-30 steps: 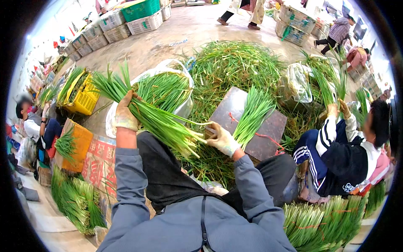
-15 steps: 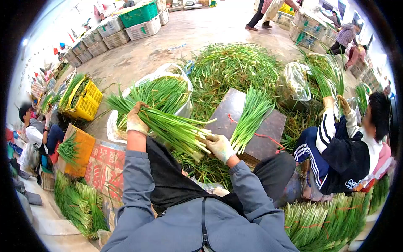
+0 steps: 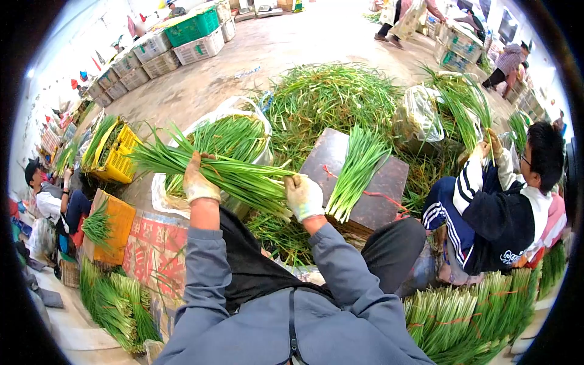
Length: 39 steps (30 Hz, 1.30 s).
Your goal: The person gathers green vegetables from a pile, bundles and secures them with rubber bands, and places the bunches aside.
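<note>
My gloved left hand (image 3: 200, 180) is wrapped round a loose bunch of garlic chives (image 3: 246, 182) held above my lap. The leaves point left, the pale stem ends right. At those stem ends, my gloved right hand (image 3: 304, 198) is closed with thumb and fingers on some of the stalks. A second bunch of chives (image 3: 359, 170) lies on a dark board (image 3: 389, 185) just right of my right hand, with a red tie (image 3: 387, 198) partly under it. Behind my left hand stands a white sack (image 3: 266, 125) filled with more chives.
A big heap of chives (image 3: 334, 97) lies on the floor ahead. Close on my right sits a co-worker (image 3: 493, 213) handling chives. Tied bunches (image 3: 468, 310) stand at lower right. A yellow crate (image 3: 121, 155) and an orange board (image 3: 115, 231) are to the left.
The held bunch has shifted slightly left and tilted flatter. My right hand has moved left and up along the stem ends, its fingers now more upright. The view has turned slightly.
</note>
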{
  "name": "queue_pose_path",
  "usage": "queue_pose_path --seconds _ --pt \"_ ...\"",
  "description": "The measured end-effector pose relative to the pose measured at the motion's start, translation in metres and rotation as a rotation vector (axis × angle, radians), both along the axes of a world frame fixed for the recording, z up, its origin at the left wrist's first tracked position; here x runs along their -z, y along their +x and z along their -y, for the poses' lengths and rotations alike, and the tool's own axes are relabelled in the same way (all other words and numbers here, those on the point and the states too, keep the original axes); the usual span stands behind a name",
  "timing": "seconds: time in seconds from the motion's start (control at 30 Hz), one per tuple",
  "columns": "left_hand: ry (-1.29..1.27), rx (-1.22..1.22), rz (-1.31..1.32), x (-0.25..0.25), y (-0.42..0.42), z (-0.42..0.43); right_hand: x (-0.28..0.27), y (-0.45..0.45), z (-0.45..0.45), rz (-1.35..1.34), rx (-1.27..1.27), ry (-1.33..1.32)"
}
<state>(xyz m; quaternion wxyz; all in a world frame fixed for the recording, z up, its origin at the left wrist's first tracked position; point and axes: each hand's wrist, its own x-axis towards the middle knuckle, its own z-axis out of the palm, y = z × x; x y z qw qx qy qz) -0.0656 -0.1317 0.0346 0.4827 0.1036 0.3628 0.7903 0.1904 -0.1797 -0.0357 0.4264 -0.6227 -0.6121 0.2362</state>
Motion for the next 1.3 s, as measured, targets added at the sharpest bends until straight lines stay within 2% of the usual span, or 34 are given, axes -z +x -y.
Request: queue_pose_path --seconds 0.03,0.1,0.13,0.27,0.3,0.33,0.37,0.4,0.43,0.47,0.53,0.6,0.67,0.73,0.8,0.87,0.9,0.93,1.0,1.03,1.07,1.1,1.13,1.17,1.2,1.23,1.27,1.3 --pt "-0.066 -0.009 -0.072 -0.019 0.014 0.012 -0.003 0.003 0.002 -0.024 -0.030 0.036" --pt "-0.042 0.025 -0.115 -0.018 0.002 0.015 0.013 0.014 0.009 -0.063 -0.037 0.098" --pt "-0.014 0.072 -0.156 -0.017 -0.005 0.015 0.033 0.023 0.009 -0.107 -0.060 -0.022" --pt "-0.112 -0.079 -0.184 -0.010 -0.040 0.003 0.048 0.071 0.030 0.420 -0.441 -0.388" --pt "-0.077 0.016 -0.191 -0.002 -0.058 -0.002 0.011 0.068 0.036 0.326 -0.360 -0.411" --pt "-0.031 0.127 -0.186 0.010 -0.058 -0.008 -0.007 0.062 0.033 0.237 -0.254 -0.216" --pt "-0.092 0.146 -0.175 -0.015 -0.027 0.002 -0.017 0.057 0.020 0.238 -0.332 -0.090" --pt "-0.151 0.165 -0.163 -0.040 0.003 0.013 -0.059 0.049 0.031 0.163 -0.347 0.166" --pt "-0.141 0.231 -0.286 -0.023 0.005 0.008 -0.078 0.034 0.032 0.155 -0.431 0.147" --pt "-0.123 0.274 -0.414 -0.010 0.001 0.002 -0.086 0.017 0.032 0.136 -0.513 0.089" --pt "-0.080 0.335 -0.328 -0.003 0.039 0.006 -0.067 -0.020 0.029 0.203 -0.460 0.227" --pt "-0.055 0.365 -0.233 -0.002 0.060 0.009 -0.052 -0.038 0.016 -0.024 -0.482 0.014" --pt "-0.084 0.476 -0.232 -0.002 0.071 0.017 -0.038 -0.032 0.014 -0.117 -0.460 0.075" --pt "0.066 0.671 -0.243 -0.019 0.081 0.041 -0.028 -0.022 0.007 -0.213 -0.506 -0.032" --pt "0.274 0.852 -0.437 -0.021 0.075 0.049 -0.016 -0.009 -0.001 -0.290 -0.461 0.044" --pt "0.199 0.863 -0.469 0.010 0.050 0.051 -0.020 0.010 -0.010 -0.539 -0.619 -0.045" --pt "0.126 0.875 -0.503 0.026 0.037 0.050 -0.027 0.020 -0.010 -0.568 -0.627 -0.112" --pt "0.129 0.874 -0.502 0.037 0.030 0.050 -0.062 0.035 0.005 -0.622 -0.606 -0.271" --pt "0.097 1.172 -0.238 0.056 0.023 0.053 -0.060 0.039 0.003 -0.732 -0.627 -0.305" --pt "0.135 1.257 -0.188 0.062 0.024 0.054 -0.055 0.038 0.000 -0.729 -0.632 -0.314" --pt "0.127 1.243 -0.181 0.075 0.032 0.048 -0.050 0.034 -0.003 -0.744 -0.712 -0.379" --pt "0.303 1.130 -0.680 0.095 0.045 0.034 -0.045 0.027 -0.006 -0.760 -0.801 -0.449" --pt "0.437 0.956 -1.177 0.112 0.049 0.021 -0.056 0.024 0.000 -0.491 -0.681 -0.441" --pt "0.366 0.994 -0.773 0.064 0.066 0.041 -0.051 0.016 -0.001 -0.401 -0.788 -0.419" --pt "0.309 0.971 -0.366 0.016 0.083 0.062 -0.036 0.005 -0.008 -0.427 -0.985 -0.504" --pt "0.413 0.993 -0.362 0.030 0.081 0.047 -0.029 0.004 -0.008 -0.364 -0.947 -0.613" --pt "0.221 0.950 -0.430 0.052 0.069 0.033 -0.043 0.006 0.002 -0.642 -0.930 -0.694" --pt "0.142 0.928 -0.352 0.040 0.069 0.032 -0.030 0.006 -0.001 -0.625 -0.923 -0.682"
